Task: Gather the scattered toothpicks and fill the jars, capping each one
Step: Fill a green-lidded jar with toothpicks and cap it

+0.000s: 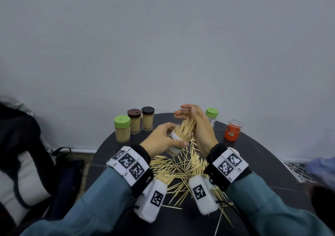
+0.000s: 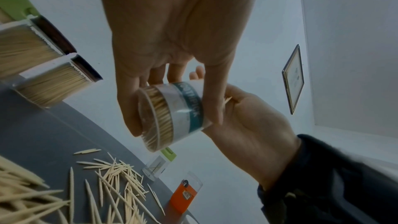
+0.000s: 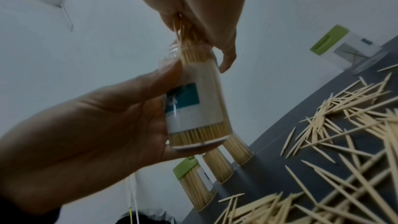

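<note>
My left hand [image 1: 163,139] grips a clear jar [image 1: 175,137] with a white and teal label and holds it tilted above the dark round table [image 1: 262,163]. The jar [image 2: 178,113] is uncapped and packed with toothpicks, some of which stick out of its mouth. My right hand [image 1: 201,127] hovers at the mouth with fingers extended, its palm against the protruding toothpicks [image 1: 187,125]. In the right wrist view the sticks run from my right palm [image 3: 204,6] into the jar [image 3: 198,101]. Loose toothpicks [image 1: 181,168] lie scattered on the table beneath both hands.
Three capped, full jars stand at the back left: one green-lidded [image 1: 122,128], two brown-lidded [image 1: 134,120] [image 1: 147,118]. A nearly empty green-lidded jar [image 1: 211,115] and an orange-labelled lidless jar [image 1: 233,129] stand at the back right. A dark bag [image 1: 27,145] sits left of the table.
</note>
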A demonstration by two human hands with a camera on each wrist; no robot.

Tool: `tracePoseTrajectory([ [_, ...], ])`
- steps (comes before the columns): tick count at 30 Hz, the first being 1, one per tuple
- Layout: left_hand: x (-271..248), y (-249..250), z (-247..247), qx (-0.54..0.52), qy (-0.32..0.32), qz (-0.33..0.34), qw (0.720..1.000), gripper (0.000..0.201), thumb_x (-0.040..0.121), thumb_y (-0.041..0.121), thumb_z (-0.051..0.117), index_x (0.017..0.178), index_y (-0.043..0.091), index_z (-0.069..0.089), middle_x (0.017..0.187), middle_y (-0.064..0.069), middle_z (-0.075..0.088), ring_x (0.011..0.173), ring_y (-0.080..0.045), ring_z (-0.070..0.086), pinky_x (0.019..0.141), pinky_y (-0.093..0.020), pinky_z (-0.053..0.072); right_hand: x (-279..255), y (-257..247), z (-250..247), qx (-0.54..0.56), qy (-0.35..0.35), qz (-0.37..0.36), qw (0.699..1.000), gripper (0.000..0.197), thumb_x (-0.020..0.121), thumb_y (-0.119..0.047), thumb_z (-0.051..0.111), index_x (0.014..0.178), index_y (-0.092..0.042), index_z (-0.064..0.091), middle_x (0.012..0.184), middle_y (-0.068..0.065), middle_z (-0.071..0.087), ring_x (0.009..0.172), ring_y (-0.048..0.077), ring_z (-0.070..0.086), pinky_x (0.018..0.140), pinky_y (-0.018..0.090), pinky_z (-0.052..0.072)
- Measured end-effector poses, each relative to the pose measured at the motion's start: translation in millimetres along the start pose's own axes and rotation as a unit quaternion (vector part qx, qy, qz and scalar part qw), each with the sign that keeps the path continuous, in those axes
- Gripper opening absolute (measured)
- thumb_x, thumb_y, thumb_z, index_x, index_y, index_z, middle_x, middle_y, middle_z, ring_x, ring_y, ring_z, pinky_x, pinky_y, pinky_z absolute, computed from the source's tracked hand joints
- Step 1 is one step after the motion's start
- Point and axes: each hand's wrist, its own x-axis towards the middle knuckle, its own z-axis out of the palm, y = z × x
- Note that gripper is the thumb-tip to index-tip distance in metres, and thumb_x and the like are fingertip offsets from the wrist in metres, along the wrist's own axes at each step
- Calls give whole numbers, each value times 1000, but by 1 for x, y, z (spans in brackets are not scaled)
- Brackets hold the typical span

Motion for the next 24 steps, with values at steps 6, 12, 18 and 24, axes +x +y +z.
tracePoseTrajectory([
  [6, 3, -2, -3, -14, 28, -11, 999, 57, 69, 14, 80, 119, 10, 53, 114, -11, 64, 109, -25, 59, 97, -42, 47, -4, 6, -8, -22, 4, -24, 999, 31, 101, -11, 28, 93, -10, 58, 88, 6, 66, 80, 8, 66, 73, 20, 54],
  [12, 2, -1, -3, -26, 52, -11, 998, 55, 71, 12, 78, 120, 7, 53, 112, -9, 62, 103, -21, 59, 89, -31, 48, -2, 9, -10, -70, -5, -17, 997, 33, 101, -14, 29, 99, -10, 61, 92, 5, 67, 84, 5, 64, 73, 16, 51],
  [18, 2, -1, -1, -4, 29, -19, 999, 53, 73, 13, 77, 119, 7, 52, 112, -11, 63, 105, -24, 60, 93, -35, 48, -4, 10, -8, -111, -37, 14, 993, 37, 102, -16, 26, 107, -5, 61, 99, 5, 67, 88, 4, 64, 76, 15, 51],
  [24, 1, 1, -5, -51, 38, -37, 997, 54, 75, 11, 75, 123, 6, 52, 113, -11, 62, 96, -19, 61, 84, -27, 50, -6, 11, -12, -158, -29, 11, 987, 39, 102, -21, 27, 109, -10, 63, 107, 4, 66, 96, 5, 62, 81, 8, 47],
])
